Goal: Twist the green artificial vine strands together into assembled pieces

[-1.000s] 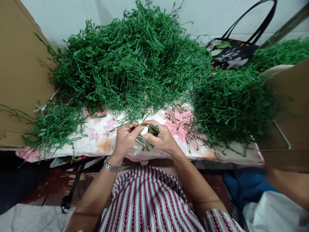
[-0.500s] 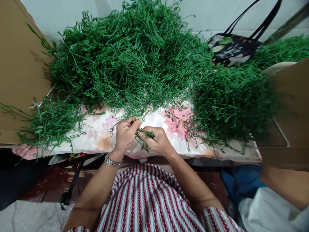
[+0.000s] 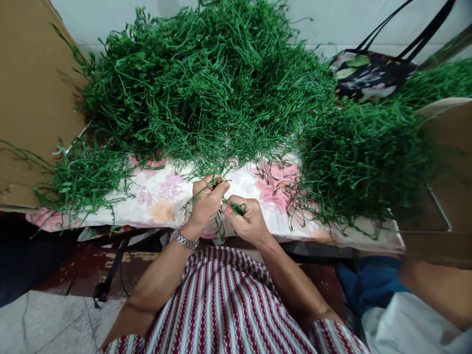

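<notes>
Close to the front edge of the flowered tablecloth [image 3: 239, 178], my left hand [image 3: 208, 196], with a metal watch at the wrist, is closed on thin green stems that trail out to its left. My right hand [image 3: 245, 216] sits just beside it, fingers curled round a small bunch of green stems [image 3: 239, 208]. A few stems hang down between the two hands. Behind them rises a large heap of green plastic-looking stems [image 3: 206, 83].
Smaller stem piles lie at the left [image 3: 86, 179] and right [image 3: 361, 162]. Cardboard stands at the left [image 3: 33, 98] and right [image 3: 452, 182]. A black floral bag [image 3: 372, 73] rests at the back right. Another person's leg [image 3: 435, 285] shows at lower right.
The view has shifted a little, so most things appear farther right. My left hand has turned slightly, and stems now stick out on its left side.
</notes>
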The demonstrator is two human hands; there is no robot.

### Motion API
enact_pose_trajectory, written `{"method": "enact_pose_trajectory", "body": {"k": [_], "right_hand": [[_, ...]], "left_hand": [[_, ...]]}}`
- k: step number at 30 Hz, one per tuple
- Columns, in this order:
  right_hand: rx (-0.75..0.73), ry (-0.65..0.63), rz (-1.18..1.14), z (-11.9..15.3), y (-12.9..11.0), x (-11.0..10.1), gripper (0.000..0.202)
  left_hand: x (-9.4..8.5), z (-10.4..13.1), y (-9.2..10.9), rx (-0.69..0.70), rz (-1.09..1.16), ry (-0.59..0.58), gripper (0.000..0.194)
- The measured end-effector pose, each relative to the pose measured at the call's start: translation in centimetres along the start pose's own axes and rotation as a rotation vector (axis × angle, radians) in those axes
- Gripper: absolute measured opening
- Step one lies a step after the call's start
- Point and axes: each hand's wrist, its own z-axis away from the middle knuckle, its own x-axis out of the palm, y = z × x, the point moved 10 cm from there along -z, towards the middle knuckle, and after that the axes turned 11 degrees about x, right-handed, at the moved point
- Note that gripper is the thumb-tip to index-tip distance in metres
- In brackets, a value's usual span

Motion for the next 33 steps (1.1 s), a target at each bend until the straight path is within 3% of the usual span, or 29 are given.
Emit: {"method": "enact_pose_trajectory", "body": {"k": [8,19,25,30,31,33], "right_hand": [[-0.073,0.095,0.083,0.9,-0.6,-0.9,0.03],[-0.103,0.13,0.09,1.5,-1.0,-1.0,0.029],[-0.095,0.144,0.09,2.0,-1.4,-0.8,0.027],[-0.489,-0.169,-0.059,5.3,-5.9,2.7,0.027],[-0.484,-0.117,-0.08,5.2,-6.0,1.8,0.023],[-0.339,0.08,-0.015,3.8,-4.9,-1.4,0.018]], "left_hand": [[1.0,0.0,1.2,-0.026,0.002,-0.033,0.016],[1.6,0.1,1.1,-0.003,0.015,-0.095,0.018],[1.6,0.0,0.7,-0.027,0.058,-0.06,0.019],[-1.0,-1.9,-0.4,-0.044,0.189,0.145,0.02],[-1.5,-2.3,-0.4,-0.037,0.202,0.164,0.018],[-1.8,-2.8,-0.3,-0.047,0.256,0.145,0.018]]}}
